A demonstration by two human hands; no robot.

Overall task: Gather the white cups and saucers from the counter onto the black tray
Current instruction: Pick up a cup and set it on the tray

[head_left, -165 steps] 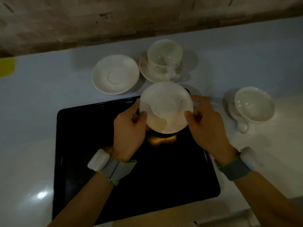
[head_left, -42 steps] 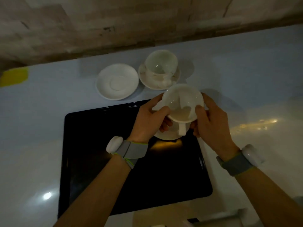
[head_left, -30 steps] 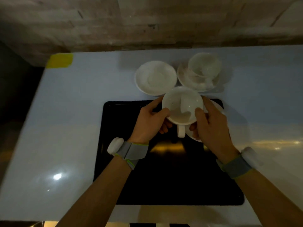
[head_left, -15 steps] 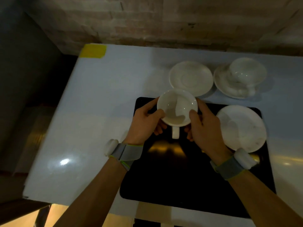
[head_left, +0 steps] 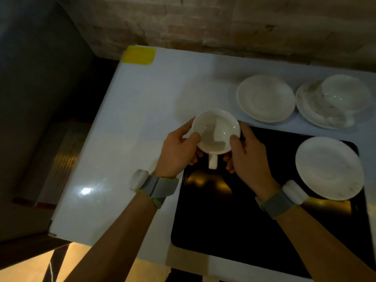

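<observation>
Both hands hold one white cup (head_left: 215, 131) by its sides, handle pointing toward me, above the far left corner of the black tray (head_left: 234, 216). My left hand (head_left: 177, 151) grips its left side and my right hand (head_left: 246, 157) its right side. One white saucer (head_left: 328, 167) lies on the tray at its far right. Behind the tray, on the counter, lie an empty saucer (head_left: 265, 97) and a second cup (head_left: 345, 93) standing on its own saucer (head_left: 313, 106).
The white counter (head_left: 126, 143) ends at its left edge, with a dark drop to the floor beyond. A yellow tape patch (head_left: 139, 55) marks the far left corner. A brick wall (head_left: 223, 23) runs along the back.
The cup, held in both hands, has moved left from over the tray's saucer to the tray's far left corner. The view has swung left, showing the counter's left edge.
</observation>
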